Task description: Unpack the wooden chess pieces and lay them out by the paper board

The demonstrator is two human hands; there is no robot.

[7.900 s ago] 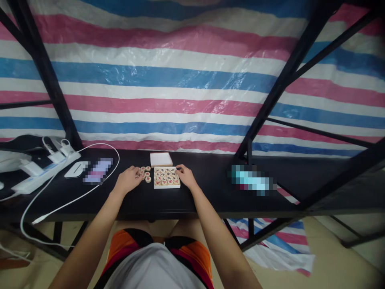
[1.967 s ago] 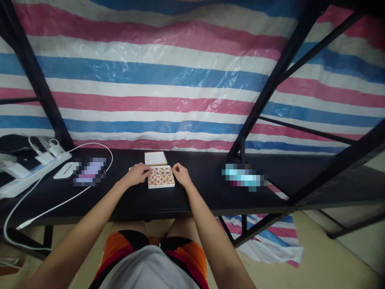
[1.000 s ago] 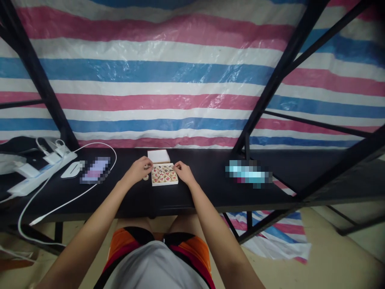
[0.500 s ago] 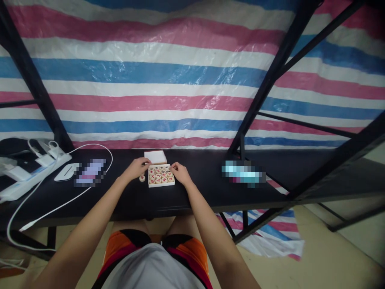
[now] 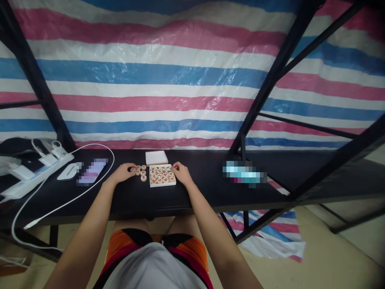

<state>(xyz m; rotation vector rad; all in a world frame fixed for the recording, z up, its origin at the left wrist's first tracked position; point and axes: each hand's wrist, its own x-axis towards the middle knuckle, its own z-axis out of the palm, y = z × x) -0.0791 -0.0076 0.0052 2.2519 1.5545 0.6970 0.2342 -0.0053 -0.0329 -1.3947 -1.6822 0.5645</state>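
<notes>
L hand (image 5: 122,174) now away from box (image 5: 163,185), at loose pieces (image 5: 143,178) on bench (image 5: 204,182), L of box; fingertips at outermost, grip can't tell. R hand (image 5: 181,173) still at R rim, hold unclear. Work seems shifted outside box.

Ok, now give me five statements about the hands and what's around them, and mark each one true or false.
1. The left hand is beside or on some loose round pieces. True.
2. The right hand is at the right-hand side of the open white box. True.
3. The loose round pieces lie to the right of the open white box. False: they lie to its left.
4. The power strip lies farther left than the left hand. True.
5. The open white box holds no pieces. False: rows of marked pieces lie in it.
</notes>
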